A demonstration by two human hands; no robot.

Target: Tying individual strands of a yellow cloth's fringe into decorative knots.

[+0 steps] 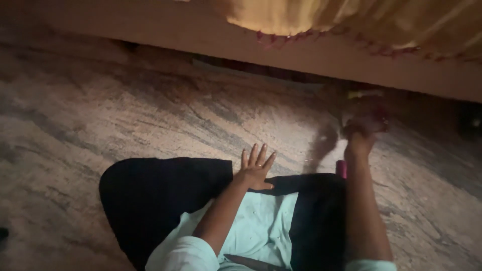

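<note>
1. On the stone floor (100,115), mottled pink and grey, we note a person kneeling or sitting, seen from above, in dark trousers (155,200) and a pale green top (261,228).
2. We record the left hand (256,168) open, fingers spread, palm down, resting at the edge of the dark trousers where they meet the floor.
3. We record the right hand (364,128) stretched forward toward the dark gap (281,74) under the bed; it is blurred, and we cannot tell whether it is open or closed.
4. We list a small yellow-green object (362,94) just beyond the right hand, near the gap; its kind is unclear.
5. We list a short pink object (341,169) beside the right forearm, at the trouser edge.
6. We list a wooden bed frame (201,35) across the top, with a yellow cloth (311,15) hanging over it, edged in red.
</note>
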